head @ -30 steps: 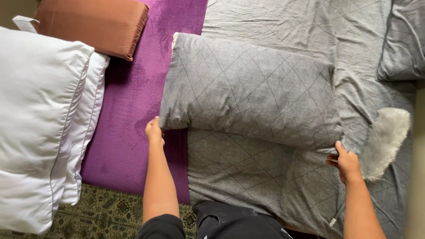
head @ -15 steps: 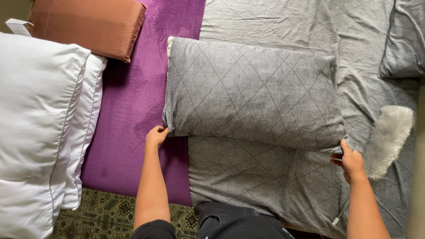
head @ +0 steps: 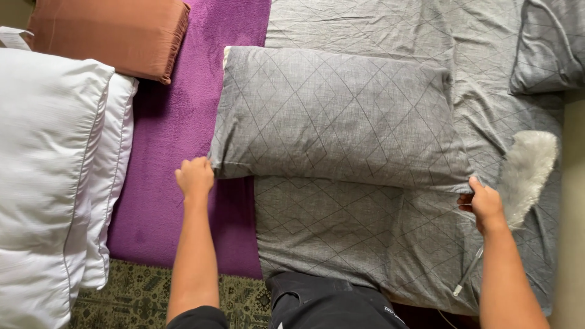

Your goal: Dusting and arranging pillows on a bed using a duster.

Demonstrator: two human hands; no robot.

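While both arms are stretched out over the bed, the grey pillow (head: 338, 116) with the diamond stitching lies flat across the middle, long side running from 9 to 3 o'clock. It sits partly on the purple blanket (head: 183, 122) and partly on the matching grey quilt (head: 365, 237), so it kind of bridges the two.

Left hand (head: 195, 178) is at the pillow's near corner, about 7 o'clock from its centre. Fingers are curled in tight, touching the corner edge, though I can't really tell if there's fabric pinched in there or if it's just pressed up against it. Right hand (head: 484, 204) is at the opposite near corner, roughly 4 o'clock, and that one's clearly got the pillowcase corner pinched between thumb and fingers.

Just past the right hand, out toward 3 o'clock, a fluffy white duster (head: 527, 167) lies on the quilt, its thin handle running back under the right forearm.

Over at 9 o'clock a big white pillow (head: 55, 183) sits stacked on another white one, well apart from the grey pillow. A rust-brown pillow (head: 109, 33) rests at 11 o'clock on the purple blanket. Another grey pillow (head: 548, 45) is tucked up at 2 o'clock. A patterned green rug (head: 140, 295) shows at the foot of the bed near 7 o'clock.
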